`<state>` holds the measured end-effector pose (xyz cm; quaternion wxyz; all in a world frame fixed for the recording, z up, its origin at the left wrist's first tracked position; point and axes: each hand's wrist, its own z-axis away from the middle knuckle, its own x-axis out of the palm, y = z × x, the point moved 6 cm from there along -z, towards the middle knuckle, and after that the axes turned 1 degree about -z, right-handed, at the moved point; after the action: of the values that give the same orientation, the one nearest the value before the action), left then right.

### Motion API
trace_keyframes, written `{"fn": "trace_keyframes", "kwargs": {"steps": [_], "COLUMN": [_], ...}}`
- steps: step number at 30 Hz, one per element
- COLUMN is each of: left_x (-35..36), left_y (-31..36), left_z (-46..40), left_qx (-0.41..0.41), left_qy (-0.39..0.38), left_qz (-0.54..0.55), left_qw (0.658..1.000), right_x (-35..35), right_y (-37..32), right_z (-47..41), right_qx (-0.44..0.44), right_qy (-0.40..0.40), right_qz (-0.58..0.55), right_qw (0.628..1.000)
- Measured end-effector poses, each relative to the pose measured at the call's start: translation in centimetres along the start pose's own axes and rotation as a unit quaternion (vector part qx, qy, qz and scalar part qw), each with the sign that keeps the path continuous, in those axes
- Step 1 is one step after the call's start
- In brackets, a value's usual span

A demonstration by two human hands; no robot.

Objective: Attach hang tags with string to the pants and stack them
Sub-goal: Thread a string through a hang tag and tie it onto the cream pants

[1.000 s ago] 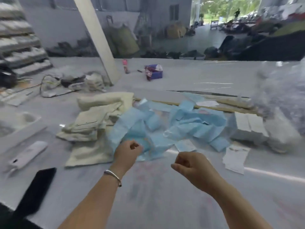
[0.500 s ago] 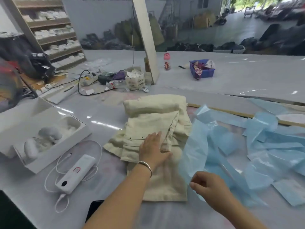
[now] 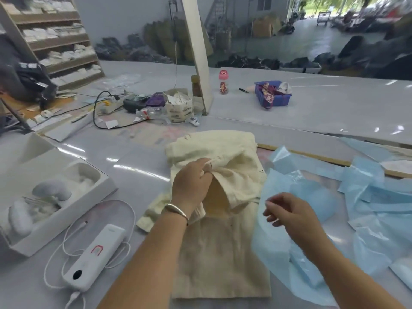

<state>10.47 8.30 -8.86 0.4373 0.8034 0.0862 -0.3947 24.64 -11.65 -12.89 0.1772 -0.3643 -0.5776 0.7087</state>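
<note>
- The folded cream cloth pants [image 3: 223, 253] lie in the middle of the shiny grey tabletop [image 3: 334, 108], close to its near edge.
- The left hand [image 3: 191, 184] has a silver bangle [image 3: 176, 210] on its wrist. Its fingers are curled and grip a fold of the pants near the top, lifting the cloth a bit.
- The right hand [image 3: 287, 210] hovers just above the see-through blue plastic bags [image 3: 367, 208], right beside the pants. Its fingers are curled in with the thumb and first finger close together. I cannot tell if they pinch something, as it is too small and blurry.
- The blue bags are piled up on the right side of the tabletop, and one touches the right edge of the pants.
- An open white cardboard box [image 3: 51, 197] with white lumps in it sits by the left edge.
- A white power bank [image 3: 93, 257] with a white cord [image 3: 131, 212] lies near the front left corner.
- A small blue plastic basket [image 3: 273, 94] with patterned cloth in it sits far back, well apart from the pants.
- A little bottle with a pink lid [image 3: 223, 82] stands beside a white leaning post [image 3: 196, 52] at the back.
</note>
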Motion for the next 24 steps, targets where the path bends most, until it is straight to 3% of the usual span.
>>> {"fn": "trace_keyframes", "kwargs": {"steps": [2,5,7,9,11,13,15,17,19,21,24], "left_x": [-3.0,-3.5,-1.0,2.0,4.3,5.1,4.5,2.5,0.8,0.4,1.6], "left_y": [1.5,2.0,1.2,0.8,0.9,0.8,-0.3,-3.6,-7.4,-11.6,-15.2], "left_z": [2.9,8.3,11.1,13.4,14.9,15.1,13.9,12.1,10.9,10.2,8.8], "left_qx": [0.047,0.052,0.016,0.007,0.009,-0.038,-0.081,-0.135,-0.211,-0.334,-0.413], "left_qy": [0.016,-0.031,-0.099,-0.189,-0.293,-0.334,-0.258,-0.063,0.039,0.029,-0.007], "left_qz": [0.093,0.195,0.219,0.187,0.161,0.247,0.291,0.206,0.091,0.113,0.293], "left_qw": [0.994,0.979,0.971,0.964,0.942,0.909,0.918,0.967,0.972,0.935,0.863], "right_x": [0.9,5.3,6.8,7.2,7.3,6.9,6.6,6.5,6.6,6.7,7.4], "right_y": [0.4,0.5,0.6,0.8,1.0,0.9,0.6,0.1,-0.7,-1.4,-0.7], "right_z": [-1.9,-2.7,-3.2,-4.0,-4.5,-4.9,-5.2,-5.0,-4.6,-3.8,-2.0], "right_qx": [0.081,0.243,0.275,0.261,0.234,0.184,0.149,0.15,0.159,0.168,0.223], "right_qy": [0.025,-0.134,-0.137,-0.097,-0.078,-0.06,-0.05,-0.07,-0.095,-0.124,-0.178], "right_qz": [-0.137,-0.344,-0.378,-0.319,-0.176,-0.007,0.023,-0.083,-0.213,-0.287,-0.298], "right_qw": [0.987,0.897,0.874,0.906,0.953,0.981,0.987,0.983,0.959,0.935,0.911]}}
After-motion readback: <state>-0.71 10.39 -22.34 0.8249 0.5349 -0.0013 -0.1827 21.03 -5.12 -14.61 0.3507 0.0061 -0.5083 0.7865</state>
